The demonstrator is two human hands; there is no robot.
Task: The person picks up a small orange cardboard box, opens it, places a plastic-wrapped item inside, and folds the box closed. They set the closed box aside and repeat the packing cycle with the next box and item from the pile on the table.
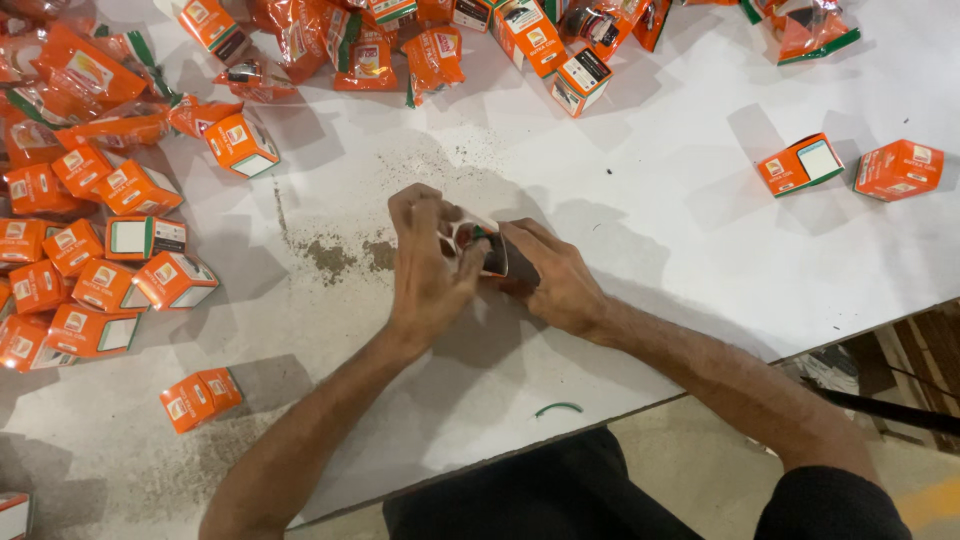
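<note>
Both my hands meet at the middle of the white table (pixel 650 200) around one small open carton (pixel 478 240) with white flaps. My left hand (pixel 425 265) grips its left side, fingers curled over the top flap. My right hand (pixel 550 275) holds the right side, thumb pressed at the opening, where a dark item shows inside. Most of the carton is hidden by my fingers.
Several closed orange cartons (pixel 100 270) are stacked along the left edge, one lies apart (pixel 200 398) near the front. Orange plastic pouches (pixel 360 50) and more cartons crowd the far edge. Two cartons (pixel 800 163) sit at right. Dark dust (pixel 340 255) and a green band (pixel 558 407) lie on the table.
</note>
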